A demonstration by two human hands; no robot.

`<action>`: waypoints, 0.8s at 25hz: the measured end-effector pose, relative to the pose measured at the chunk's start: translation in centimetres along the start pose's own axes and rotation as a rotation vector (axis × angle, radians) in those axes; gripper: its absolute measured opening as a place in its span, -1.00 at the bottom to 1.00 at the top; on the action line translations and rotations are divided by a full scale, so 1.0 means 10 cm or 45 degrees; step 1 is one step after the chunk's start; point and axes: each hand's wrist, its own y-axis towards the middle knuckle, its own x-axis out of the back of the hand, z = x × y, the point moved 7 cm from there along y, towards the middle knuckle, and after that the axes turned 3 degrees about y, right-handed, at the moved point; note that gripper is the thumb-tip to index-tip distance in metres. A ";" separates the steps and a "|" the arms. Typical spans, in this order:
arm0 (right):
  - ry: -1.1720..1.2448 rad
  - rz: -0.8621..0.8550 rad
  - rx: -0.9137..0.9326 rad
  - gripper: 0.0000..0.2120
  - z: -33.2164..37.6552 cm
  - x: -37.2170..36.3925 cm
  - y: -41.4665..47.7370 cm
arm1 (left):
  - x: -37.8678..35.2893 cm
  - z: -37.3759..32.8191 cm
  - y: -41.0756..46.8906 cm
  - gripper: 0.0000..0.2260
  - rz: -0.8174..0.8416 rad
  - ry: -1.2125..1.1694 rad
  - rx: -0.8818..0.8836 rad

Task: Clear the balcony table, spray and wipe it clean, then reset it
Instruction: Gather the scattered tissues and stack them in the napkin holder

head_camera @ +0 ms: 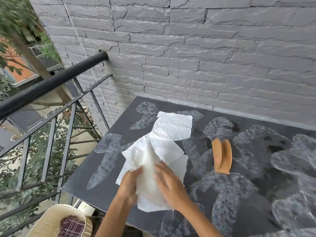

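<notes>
- Balcony corner w/ grey stone-clad wall [205, 48] and black metal railing [51, 82]; dark grey tabletop w/ white printed shapes [82, 170] sits against the wall.
- White paper towel sheets [172, 129] lie bunched on the tabletop's left part, far sheet spread flat, near end under both hands.
- Left hand [130, 183] grips the bunch's near edge, fingers curled round it.
- Right hand [169, 182] lies on top, fingers fairly straight, pressing; blurred, so approx.
- Handling, prob.: very light, soft, no stiffness; tears easily once wet, and loose sheets could blow off. Best gathered into one wad and pressed flat-palmed, not pulled by a corner.
- Dark wet-looking patches [273, 147] on the right part look unwiped.
- Tan wooden napkin holder [222, 156] stands just right of the sheets, apart from them.
</notes>
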 end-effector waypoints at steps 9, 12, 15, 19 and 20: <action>-0.767 0.241 -0.095 -0.59 -1.27 0.07 0.10 | 0.36 -0.05 -0.14 -0.82 -0.181 -0.011 -0.083; -0.868 0.075 -0.010 -0.84 -1.21 0.08 0.12 | 0.45 -0.04 -0.14 -0.83 -0.223 -0.019 -0.085; -0.503 -0.093 -0.269 -0.81 -1.22 0.25 0.06 | 0.49 -0.04 -0.13 -0.82 -0.235 -0.019 -0.086; 0.030 -0.434 -0.504 -0.73 -1.16 0.67 -0.08 | 0.46 -0.03 -0.10 -0.79 -0.218 -0.009 -0.081; 0.112 -0.527 -0.525 -0.68 -1.11 0.77 -0.11 | 0.44 -0.03 -0.10 -0.79 -0.203 -0.013 -0.076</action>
